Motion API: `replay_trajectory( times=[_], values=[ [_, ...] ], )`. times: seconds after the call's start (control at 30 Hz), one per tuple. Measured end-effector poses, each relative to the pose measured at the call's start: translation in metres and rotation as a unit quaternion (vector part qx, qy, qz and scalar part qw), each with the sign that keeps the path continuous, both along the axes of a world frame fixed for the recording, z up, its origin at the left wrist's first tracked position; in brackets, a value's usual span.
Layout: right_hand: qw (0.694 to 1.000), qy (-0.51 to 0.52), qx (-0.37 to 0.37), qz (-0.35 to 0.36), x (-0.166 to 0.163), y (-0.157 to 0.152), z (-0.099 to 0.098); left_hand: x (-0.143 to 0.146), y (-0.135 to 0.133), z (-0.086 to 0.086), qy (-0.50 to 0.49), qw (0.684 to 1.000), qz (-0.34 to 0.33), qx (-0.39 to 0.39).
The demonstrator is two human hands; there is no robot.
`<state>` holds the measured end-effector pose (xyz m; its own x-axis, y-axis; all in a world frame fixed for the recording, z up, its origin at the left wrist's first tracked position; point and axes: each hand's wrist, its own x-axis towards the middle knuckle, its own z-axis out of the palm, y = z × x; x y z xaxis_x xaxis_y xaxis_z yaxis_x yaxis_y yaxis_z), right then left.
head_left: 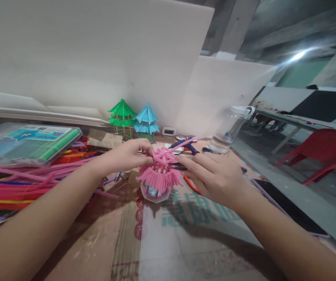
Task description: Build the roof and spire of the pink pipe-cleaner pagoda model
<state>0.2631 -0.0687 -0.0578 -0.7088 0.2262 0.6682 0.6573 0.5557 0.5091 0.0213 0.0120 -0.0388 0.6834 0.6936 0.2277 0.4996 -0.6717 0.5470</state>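
Note:
A small pink pagoda model point(160, 180) made of fuzzy pipe cleaners stands on a cardboard sheet point(168, 234) in the middle of the table. My left hand point(128, 155) pinches the pink stems at its top, fingers closed on them. On the other side my right hand point(211, 173) reaches in, fingertips against the same top stems, with a long pink stem sticking up and to the right. Orange-handled scissors point(191, 185) lie under my right hand, mostly hidden.
Finished green point(122, 114) and blue point(146, 119) pagodas stand by the white wall. A heap of coloured pipe cleaners point(16, 183) and a plastic case point(24, 142) fill the left. A clear water bottle point(229, 128), blue-handled tools point(190, 146), a dark phone point(287, 207) and red chair point(320, 150) lie right.

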Motion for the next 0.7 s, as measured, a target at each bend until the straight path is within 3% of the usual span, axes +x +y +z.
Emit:
replay_trajectory(
  times=[0.4,0.7],
  values=[
    [0.999,-0.042,0.021,-0.007,0.003,0.003,-0.007,0.006,-0.005,0.001,0.000,0.999,-0.026,0.032],
    [0.998,-0.062,0.023,0.011,0.006,0.001,-0.007,0.010,-0.012,0.003,0.003,1.000,-0.025,0.011]
  ],
)
